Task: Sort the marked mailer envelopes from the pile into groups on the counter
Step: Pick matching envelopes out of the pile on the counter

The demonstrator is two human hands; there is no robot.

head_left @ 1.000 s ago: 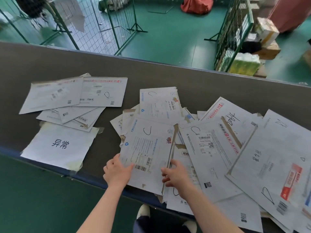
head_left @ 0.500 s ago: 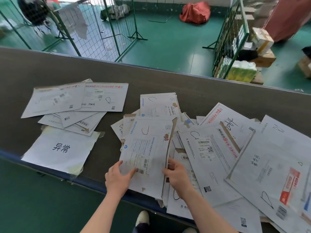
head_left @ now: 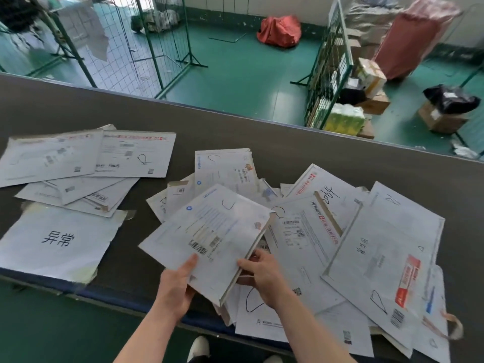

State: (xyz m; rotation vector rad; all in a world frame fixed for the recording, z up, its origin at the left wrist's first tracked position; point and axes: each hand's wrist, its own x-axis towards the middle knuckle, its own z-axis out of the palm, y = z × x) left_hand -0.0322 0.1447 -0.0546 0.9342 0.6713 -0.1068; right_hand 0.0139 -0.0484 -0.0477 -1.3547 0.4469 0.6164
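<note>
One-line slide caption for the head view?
Both hands, left hand and right hand, lift a C-marked mailer from the pile on the counter.

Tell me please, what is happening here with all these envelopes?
A person is sorting mailer envelopes on a dark counter. Both hands hold one envelope marked with a C, lifted and tilted above the pile: the left hand has its thumb on top at the near edge, the right hand grips the right edge. To the left lies a smaller group of envelopes, beside a paper sign taped to the counter.
</note>
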